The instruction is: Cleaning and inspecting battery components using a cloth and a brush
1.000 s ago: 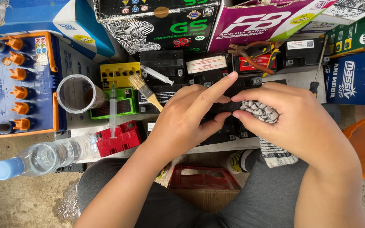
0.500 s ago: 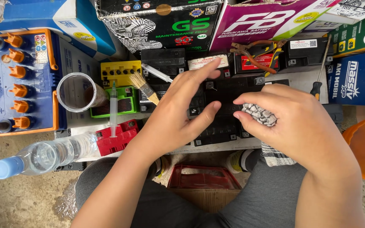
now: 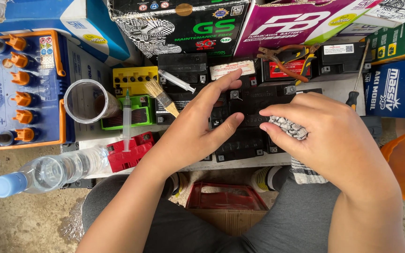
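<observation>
Your right hand (image 3: 329,136) is curled tight around a wadded speckled cloth (image 3: 288,127), pressing it onto the black battery (image 3: 249,122) at centre. Your left hand (image 3: 198,126) is spread open, holding nothing, fingers arched over that battery's left end. At ten o'clock from the left hand lie a paintbrush (image 3: 160,97) and two syringes (image 3: 126,121); pliers (image 3: 284,61) sit at twelve o'clock.

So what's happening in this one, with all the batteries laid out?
A person sits over a row of small black batteries. The right hand presses a bunched grey-and-white cloth against one battery's top, while the left hand spreads open over the battery beside it. A paintbrush, two syringes, a clear beaker and a water bottle lie to the left, untouched.
</observation>
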